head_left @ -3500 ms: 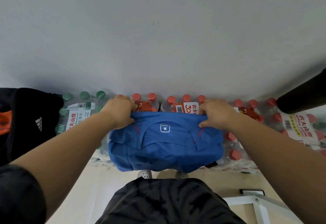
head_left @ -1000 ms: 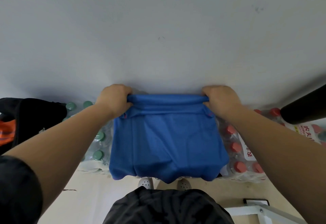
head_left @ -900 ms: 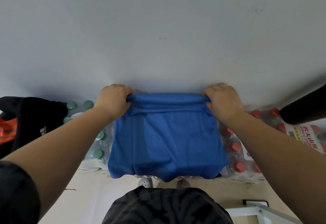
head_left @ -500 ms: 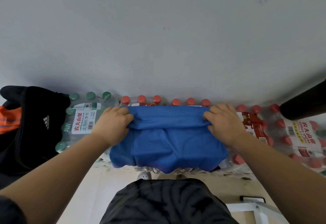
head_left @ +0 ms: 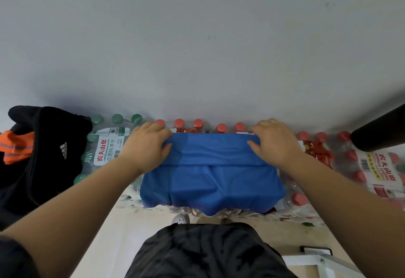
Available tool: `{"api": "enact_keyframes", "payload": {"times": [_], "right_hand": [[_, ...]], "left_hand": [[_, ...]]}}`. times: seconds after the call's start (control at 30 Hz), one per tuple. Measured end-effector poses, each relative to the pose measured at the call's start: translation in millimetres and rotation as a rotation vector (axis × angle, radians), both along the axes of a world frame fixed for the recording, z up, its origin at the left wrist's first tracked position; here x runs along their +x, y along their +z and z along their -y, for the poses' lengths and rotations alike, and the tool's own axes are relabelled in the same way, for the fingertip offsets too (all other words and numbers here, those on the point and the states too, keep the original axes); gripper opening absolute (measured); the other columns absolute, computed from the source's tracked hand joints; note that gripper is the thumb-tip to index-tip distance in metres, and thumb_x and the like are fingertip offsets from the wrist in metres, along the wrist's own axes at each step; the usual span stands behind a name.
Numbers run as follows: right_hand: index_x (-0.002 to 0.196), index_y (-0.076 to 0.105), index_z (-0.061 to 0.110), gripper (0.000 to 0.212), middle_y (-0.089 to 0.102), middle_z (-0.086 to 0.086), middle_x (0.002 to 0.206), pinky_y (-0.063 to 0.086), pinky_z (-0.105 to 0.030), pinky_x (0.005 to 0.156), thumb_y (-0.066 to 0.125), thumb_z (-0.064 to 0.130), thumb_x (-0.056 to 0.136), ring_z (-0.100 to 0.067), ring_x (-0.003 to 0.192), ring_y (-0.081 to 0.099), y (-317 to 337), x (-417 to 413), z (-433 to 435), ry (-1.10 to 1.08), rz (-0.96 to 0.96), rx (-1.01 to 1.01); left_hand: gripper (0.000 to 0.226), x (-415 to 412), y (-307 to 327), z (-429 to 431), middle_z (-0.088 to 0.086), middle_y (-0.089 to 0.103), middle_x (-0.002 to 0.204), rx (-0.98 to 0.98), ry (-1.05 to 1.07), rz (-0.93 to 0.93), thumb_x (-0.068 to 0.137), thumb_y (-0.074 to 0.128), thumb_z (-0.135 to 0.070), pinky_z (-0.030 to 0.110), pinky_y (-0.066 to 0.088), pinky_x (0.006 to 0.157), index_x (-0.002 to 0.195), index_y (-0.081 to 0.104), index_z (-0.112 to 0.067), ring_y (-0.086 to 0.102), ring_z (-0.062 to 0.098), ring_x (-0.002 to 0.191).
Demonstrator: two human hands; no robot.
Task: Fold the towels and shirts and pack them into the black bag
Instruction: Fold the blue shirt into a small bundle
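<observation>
A blue shirt point(head_left: 210, 181) lies folded on top of shrink-wrapped packs of water bottles, a doubled band of cloth along its far edge. My left hand point(head_left: 146, 146) grips the left end of that band, thumb on top and fingers over the far side. My right hand point(head_left: 274, 144) grips the right end the same way. The black bag point(head_left: 54, 152), with a white three-stripe logo, stands at the left next to the packs. An orange cloth point(head_left: 15, 146) shows in its opening.
Green-capped bottles point(head_left: 105, 144) are left of the shirt, red-capped bottles point(head_left: 317, 152) behind and to the right. A grey wall rises just behind them. A black cylinder point(head_left: 381, 131) juts in at the right edge. A white metal frame point(head_left: 317, 260) stands on the floor, lower right.
The shirt's upper part, held up against the wall a second ago, has come down and been folded over. Both hands now hold the fold low on the bottle packs.
</observation>
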State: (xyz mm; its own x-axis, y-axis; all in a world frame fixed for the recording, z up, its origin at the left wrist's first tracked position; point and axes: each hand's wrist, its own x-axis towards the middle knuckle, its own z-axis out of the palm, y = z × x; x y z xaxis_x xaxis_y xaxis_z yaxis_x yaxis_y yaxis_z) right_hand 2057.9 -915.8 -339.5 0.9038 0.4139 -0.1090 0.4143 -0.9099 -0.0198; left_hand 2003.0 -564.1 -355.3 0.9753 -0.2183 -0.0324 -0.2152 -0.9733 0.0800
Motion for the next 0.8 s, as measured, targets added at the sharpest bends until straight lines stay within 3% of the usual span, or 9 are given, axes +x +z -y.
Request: {"api": "enact_keyframes", "payload": {"times": [0.07, 0.13, 0.33, 0.5, 0.6, 0.67, 0.8], "right_hand": [[0.134, 0.055, 0.024, 0.052, 0.059, 0.000, 0.124, 0.042, -0.040, 0.097, 0.063, 0.049, 0.090, -0.025, 0.117, 0.052, -0.7, 14.2, -6.0, -0.019, -0.144, -0.083], [0.138, 0.051, 0.025, 0.060, 0.057, -0.001, 0.127, 0.044, -0.039, 0.096, 0.066, 0.052, 0.086, -0.026, 0.117, 0.053, -5.6, 23.4, -8.4, -0.033, -0.228, -0.153], [0.113, 0.062, 0.028, 0.042, 0.066, 0.005, 0.110, 0.049, -0.036, 0.085, 0.076, 0.049, 0.080, -0.021, 0.102, 0.058, -12.0, 36.8, -3.6, -0.040, -0.329, -0.149], [0.088, 0.054, 0.033, 0.027, 0.062, 0.006, 0.100, 0.043, -0.031, 0.072, 0.076, 0.048, 0.082, -0.017, 0.087, 0.056, -14.8, 47.1, 2.0, 0.015, -0.410, -0.150], [0.091, 0.055, 0.033, 0.022, 0.065, 0.003, 0.107, 0.042, -0.031, 0.073, 0.071, 0.046, 0.085, -0.022, 0.095, 0.059, -11.1, 57.0, 3.4, 0.016, -0.313, -0.131], [0.101, 0.060, 0.026, 0.023, 0.066, -0.002, 0.111, 0.040, -0.032, 0.074, 0.069, 0.042, 0.087, -0.027, 0.102, 0.061, -6.2, 65.0, 3.6, 0.000, -0.211, -0.115], [0.105, 0.058, 0.019, 0.018, 0.066, -0.007, 0.099, 0.040, -0.033, 0.065, 0.062, 0.029, 0.090, -0.030, 0.087, 0.061, 6.1, 72.8, 5.2, -0.043, -0.060, -0.022]], "left_hand": [[0.044, 14.5, 4.7, 3.9, 0.002, 0.059, 0.125, 0.024, 0.051, -0.115, 0.088, 0.057, -0.046, 0.047, 0.047, 0.097, 0.126, 0.062, -0.023, 0.053, 0.029, 0.115], [0.057, 26.8, 4.1, 4.3, -0.001, 0.055, 0.132, 0.063, 0.081, -0.248, 0.084, 0.064, -0.052, 0.045, 0.044, 0.102, 0.133, 0.056, -0.025, 0.049, 0.027, 0.123], [0.047, 42.3, 1.7, 5.2, -0.004, 0.058, 0.103, 0.060, 0.079, -0.397, 0.071, 0.076, -0.053, 0.038, 0.052, 0.081, 0.106, 0.064, -0.025, 0.057, 0.021, 0.094], [0.033, 53.6, 3.0, 6.0, -0.004, 0.058, 0.086, 0.047, 0.054, -0.493, 0.071, 0.081, -0.046, 0.034, 0.050, 0.069, 0.082, 0.062, -0.022, 0.058, 0.020, 0.081], [0.028, 64.2, 6.4, 4.5, -0.004, 0.056, 0.080, 0.031, 0.037, -0.459, 0.073, 0.080, -0.036, 0.031, 0.042, 0.065, 0.077, 0.055, -0.025, 0.056, 0.022, 0.080], [0.024, 73.6, 11.0, 2.5, -0.001, 0.060, 0.082, -0.011, 0.071, -0.401, 0.074, 0.077, -0.030, 0.033, 0.047, 0.067, 0.077, 0.054, -0.025, 0.057, 0.025, 0.081], [0.015, 87.2, 18.8, -0.2, 0.003, 0.064, 0.089, -0.033, 0.088, -0.208, 0.076, 0.070, -0.022, 0.035, 0.046, 0.070, 0.086, 0.058, -0.022, 0.061, 0.033, 0.088]]}}
